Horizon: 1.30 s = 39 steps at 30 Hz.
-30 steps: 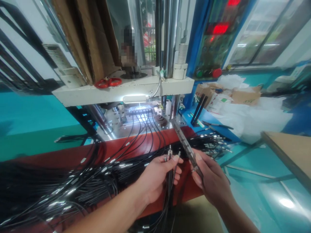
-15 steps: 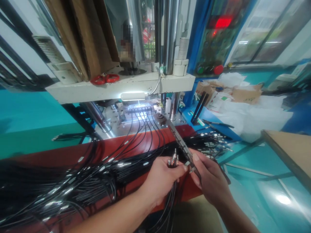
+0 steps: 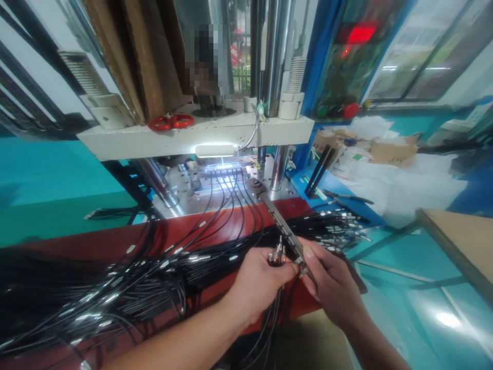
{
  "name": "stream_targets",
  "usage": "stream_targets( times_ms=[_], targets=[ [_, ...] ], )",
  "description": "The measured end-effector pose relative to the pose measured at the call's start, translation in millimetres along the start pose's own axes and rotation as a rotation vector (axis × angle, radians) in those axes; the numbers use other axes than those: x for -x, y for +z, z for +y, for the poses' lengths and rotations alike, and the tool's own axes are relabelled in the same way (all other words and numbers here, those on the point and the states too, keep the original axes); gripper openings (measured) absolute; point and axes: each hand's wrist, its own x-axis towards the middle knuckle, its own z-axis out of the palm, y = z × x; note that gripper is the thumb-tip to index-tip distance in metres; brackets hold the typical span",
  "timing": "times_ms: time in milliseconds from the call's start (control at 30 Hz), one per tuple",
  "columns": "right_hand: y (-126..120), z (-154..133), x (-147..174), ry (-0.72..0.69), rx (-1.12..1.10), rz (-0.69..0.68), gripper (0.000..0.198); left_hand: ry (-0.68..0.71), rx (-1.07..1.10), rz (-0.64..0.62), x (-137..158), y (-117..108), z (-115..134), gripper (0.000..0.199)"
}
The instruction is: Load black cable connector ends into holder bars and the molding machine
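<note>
My left hand (image 3: 259,280) is closed around a small bunch of black cables (image 3: 274,308), whose metal connector ends (image 3: 279,252) stick up above the fingers. My right hand (image 3: 334,285) grips the near end of a long, slotted metal bar (image 3: 283,226). The bar slants away toward the press, and its far end lies at a dark bolted block (image 3: 254,186). My left thumb and fingertips meet the bar's near end, where small metal connectors show; the exact contact there is too small to tell.
A lit press bed (image 3: 221,182) holds a row of cables. Many black cables (image 3: 127,288) cover the red table (image 3: 115,239). Red-handled scissors (image 3: 170,122) lie on the white press plate (image 3: 281,131). Pliers (image 3: 350,198) and plastic bags (image 3: 416,180) are at the right.
The view has shifted slightly, so the press appears a little farther right. Both hands keep their holds on the cables and the bar, with the left fingertips slightly moved at its near end.
</note>
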Motion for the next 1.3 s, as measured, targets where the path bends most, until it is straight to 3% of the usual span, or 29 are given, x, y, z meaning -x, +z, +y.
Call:
stream_targets(
  times_ms=[267,467,633,800,900,1033,1300],
  targets=[
    [-3,6,-1,-0.084,0.175,-0.023,0.045,0.017,-0.017,-0.001,-3,-3,-7,0.028],
    [-9,-1,0,-0.010,0.096,0.036,0.046,-0.083,0.035,-0.018,-3,-6,3,0.030],
    [-16,6,0,-0.054,0.008,0.144,0.044,-0.135,0.186,-0.056,4,-11,11,0.030],
    [-14,5,-1,0.026,-0.010,0.092,0.045,-0.194,0.315,-0.038,6,-10,12,0.026],
    [-13,2,0,0.106,-0.058,0.025,0.047,-0.186,0.298,-0.060,4,-8,12,0.021],
    [-8,0,3,0.180,-0.165,0.071,0.049,-0.164,0.265,-0.072,0,-4,9,0.021],
    [-4,-1,3,0.164,-0.178,0.046,0.052,-0.193,0.169,0.011,-3,2,2,0.020]
  ],
)
